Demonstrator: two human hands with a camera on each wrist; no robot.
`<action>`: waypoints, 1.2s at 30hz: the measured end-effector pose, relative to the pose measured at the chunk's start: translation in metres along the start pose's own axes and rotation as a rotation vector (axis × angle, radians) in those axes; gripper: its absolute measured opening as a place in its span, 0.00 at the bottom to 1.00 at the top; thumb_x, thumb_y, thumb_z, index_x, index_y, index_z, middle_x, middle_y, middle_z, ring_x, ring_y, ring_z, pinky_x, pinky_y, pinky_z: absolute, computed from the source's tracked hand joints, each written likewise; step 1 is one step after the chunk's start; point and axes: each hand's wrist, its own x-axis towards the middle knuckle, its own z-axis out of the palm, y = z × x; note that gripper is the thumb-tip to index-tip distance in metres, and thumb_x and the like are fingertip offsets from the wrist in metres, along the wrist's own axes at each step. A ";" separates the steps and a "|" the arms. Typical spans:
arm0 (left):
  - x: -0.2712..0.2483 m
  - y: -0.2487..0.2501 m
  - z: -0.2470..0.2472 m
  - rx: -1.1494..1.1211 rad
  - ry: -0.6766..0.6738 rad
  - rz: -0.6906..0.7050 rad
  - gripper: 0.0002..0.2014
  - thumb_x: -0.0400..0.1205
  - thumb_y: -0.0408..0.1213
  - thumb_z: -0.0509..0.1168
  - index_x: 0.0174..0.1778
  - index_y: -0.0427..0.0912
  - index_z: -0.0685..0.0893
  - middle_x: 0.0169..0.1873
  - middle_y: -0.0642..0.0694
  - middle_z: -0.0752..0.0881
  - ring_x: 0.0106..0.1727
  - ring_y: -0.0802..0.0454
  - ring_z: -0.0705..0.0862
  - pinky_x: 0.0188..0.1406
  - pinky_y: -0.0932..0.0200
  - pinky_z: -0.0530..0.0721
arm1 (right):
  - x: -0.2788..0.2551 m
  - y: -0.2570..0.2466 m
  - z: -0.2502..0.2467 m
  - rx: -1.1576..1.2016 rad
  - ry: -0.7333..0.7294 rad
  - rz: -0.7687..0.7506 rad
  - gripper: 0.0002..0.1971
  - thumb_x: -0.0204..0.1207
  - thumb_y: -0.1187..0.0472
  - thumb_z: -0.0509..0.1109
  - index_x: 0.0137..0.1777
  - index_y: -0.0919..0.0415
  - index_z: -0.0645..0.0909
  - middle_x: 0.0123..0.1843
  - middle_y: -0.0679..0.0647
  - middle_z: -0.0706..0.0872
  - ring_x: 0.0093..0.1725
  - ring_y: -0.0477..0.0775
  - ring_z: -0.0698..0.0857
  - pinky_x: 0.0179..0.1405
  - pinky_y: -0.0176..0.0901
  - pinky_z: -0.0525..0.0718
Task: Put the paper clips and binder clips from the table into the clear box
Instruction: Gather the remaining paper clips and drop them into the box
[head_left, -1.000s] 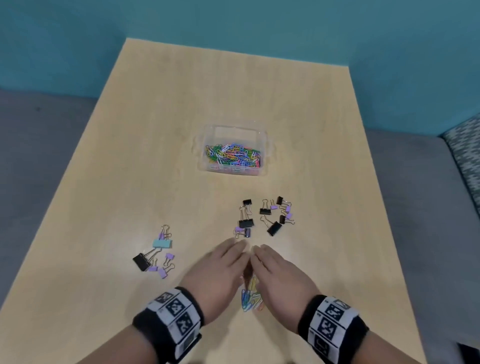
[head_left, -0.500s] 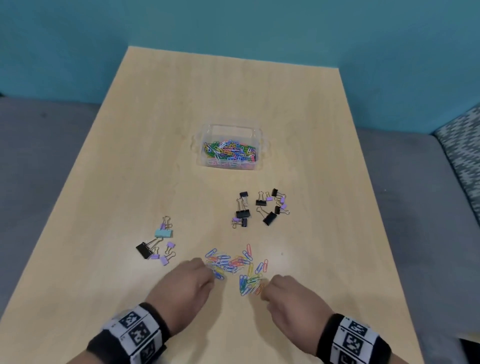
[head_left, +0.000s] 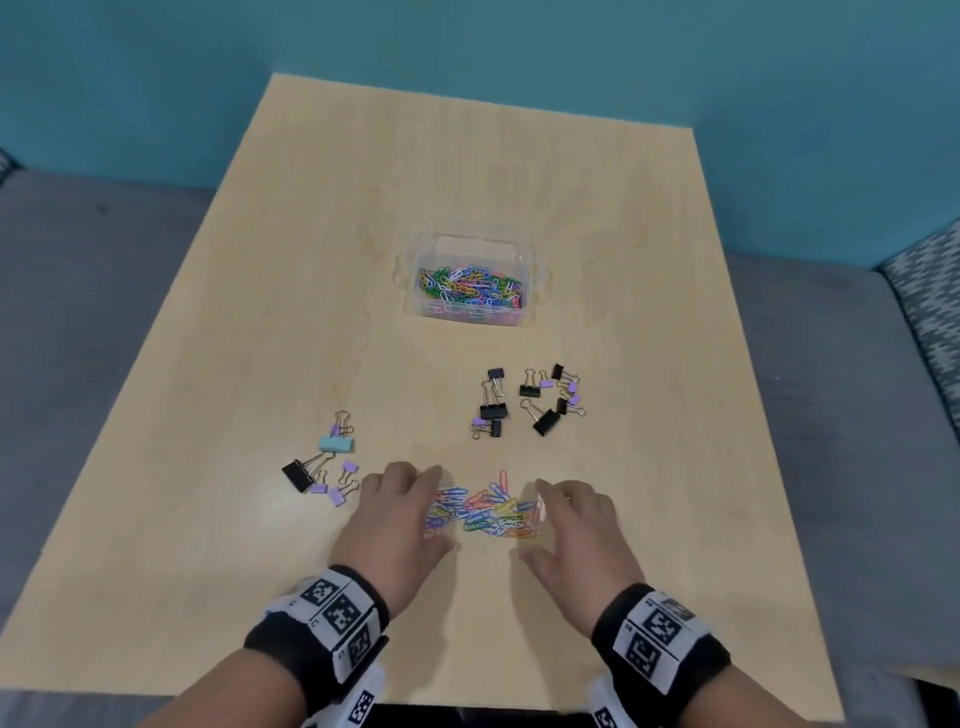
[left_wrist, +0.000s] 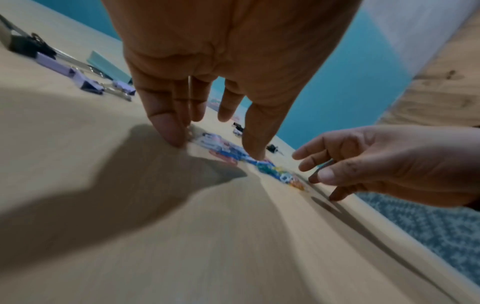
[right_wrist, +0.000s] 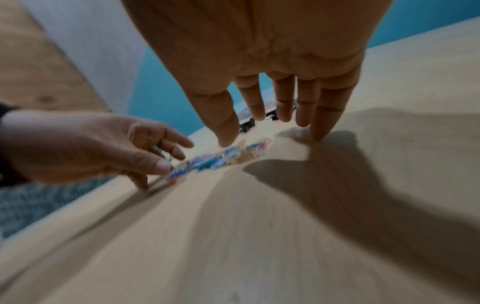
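The loose paper clips (head_left: 480, 509) lie in a band running left to right on the worktop (head_left: 311, 260) between the left hand (head_left: 397, 525) and right hand (head_left: 571, 530), both spread and holding nothing, with the box (head_left: 470, 283) well beyond.

Lighting evenly from overhead; casting dark hand shadows on the table (left_wrist: 155, 246) toward 7 o'clock. Blurring paper clips (right_wrist: 221, 158) in both wrist views, bending edges outward.

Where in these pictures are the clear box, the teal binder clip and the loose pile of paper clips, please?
clear box (head_left: 525, 317): head view, its near right wall.
teal binder clip (head_left: 336, 444): head view, its body.
loose pile of paper clips (head_left: 485, 512): head view, its middle.
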 end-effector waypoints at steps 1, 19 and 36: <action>0.000 0.003 0.003 0.042 -0.025 0.019 0.31 0.73 0.50 0.69 0.73 0.56 0.67 0.63 0.52 0.69 0.60 0.49 0.66 0.56 0.56 0.76 | -0.001 -0.003 0.003 -0.076 -0.028 -0.011 0.33 0.70 0.49 0.70 0.75 0.48 0.64 0.67 0.49 0.70 0.63 0.57 0.68 0.60 0.47 0.74; 0.044 0.024 0.008 0.133 -0.016 -0.002 0.06 0.78 0.29 0.59 0.41 0.46 0.77 0.41 0.49 0.70 0.39 0.50 0.68 0.35 0.57 0.65 | 0.054 -0.042 0.004 -0.073 -0.114 -0.076 0.10 0.75 0.70 0.61 0.46 0.53 0.66 0.51 0.53 0.71 0.44 0.55 0.70 0.39 0.44 0.65; 0.037 0.013 -0.027 -0.512 -0.172 -0.250 0.06 0.73 0.30 0.69 0.33 0.45 0.84 0.29 0.51 0.82 0.26 0.55 0.83 0.33 0.53 0.87 | 0.058 -0.027 -0.029 0.323 -0.307 0.106 0.03 0.72 0.65 0.65 0.41 0.57 0.75 0.37 0.51 0.81 0.29 0.51 0.81 0.25 0.39 0.75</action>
